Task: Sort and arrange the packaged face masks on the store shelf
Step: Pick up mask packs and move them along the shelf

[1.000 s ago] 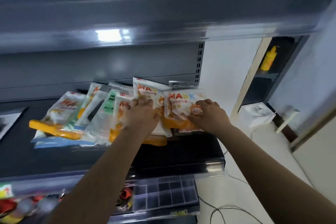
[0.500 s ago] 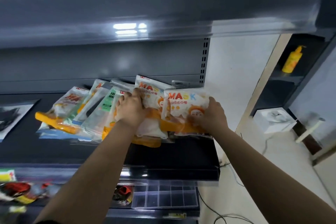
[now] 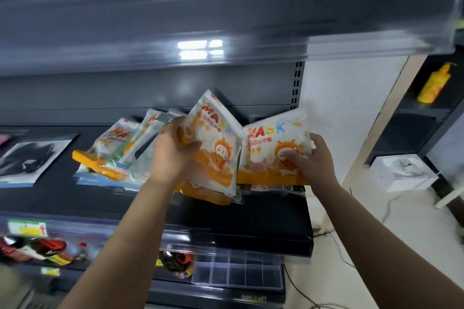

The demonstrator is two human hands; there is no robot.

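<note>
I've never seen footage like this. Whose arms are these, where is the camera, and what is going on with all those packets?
No machine here: these are a person's two bare arms, filmed by a wide-angle camera worn on the head, looking forward and down. The left hand grips a white and orange mask packet, tilted up off the dark shelf. The right hand holds a similar packet printed MASK, with its fingers across the front. More mask packets lie overlapping on the shelf to the left. A clear divided box sits on the shelf below.
</note>
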